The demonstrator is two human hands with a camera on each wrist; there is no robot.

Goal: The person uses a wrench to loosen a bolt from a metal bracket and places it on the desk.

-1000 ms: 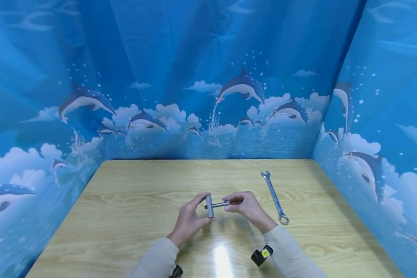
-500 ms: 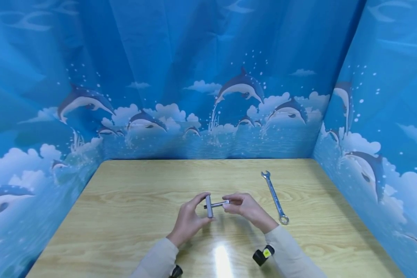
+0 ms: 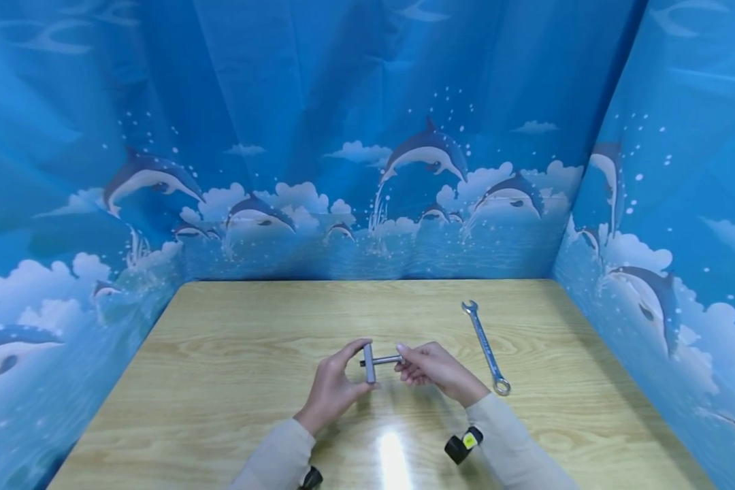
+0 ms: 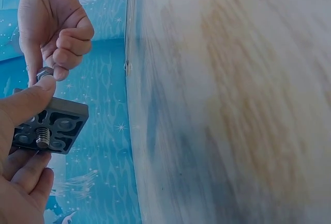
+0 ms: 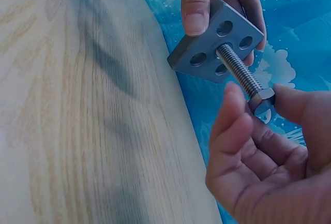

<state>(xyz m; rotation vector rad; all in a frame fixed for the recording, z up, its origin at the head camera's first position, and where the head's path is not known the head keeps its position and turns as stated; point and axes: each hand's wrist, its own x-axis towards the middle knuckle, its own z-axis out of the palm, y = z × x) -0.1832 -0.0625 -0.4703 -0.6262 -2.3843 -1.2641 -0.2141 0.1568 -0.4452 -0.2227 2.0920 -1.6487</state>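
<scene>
My left hand (image 3: 333, 389) grips a grey square plate (image 3: 369, 363) by its edges, thumb on one side and fingers on the other, above the table. Through the plate's middle runs a hex bolt (image 5: 239, 69), its head pointing to the right. Smaller holes surround the bolt in the right wrist view. On the far face, recessed pockets show and the threaded end (image 4: 43, 137) sticks out a short way. My right hand (image 3: 437, 371) pinches the bolt head (image 5: 260, 101) between thumb and index finger, the other fingers curled beneath.
A combination wrench (image 3: 484, 347) lies on the wooden table (image 3: 251, 320), to the right of my right hand, open end away from me. Blue dolphin-printed curtains (image 3: 318, 136) stand behind and on both sides of the table.
My right thumb and fingers have shifted round the bolt head, the thumb now on top and the other fingers curled in. The left hand and plate stay almost still.
</scene>
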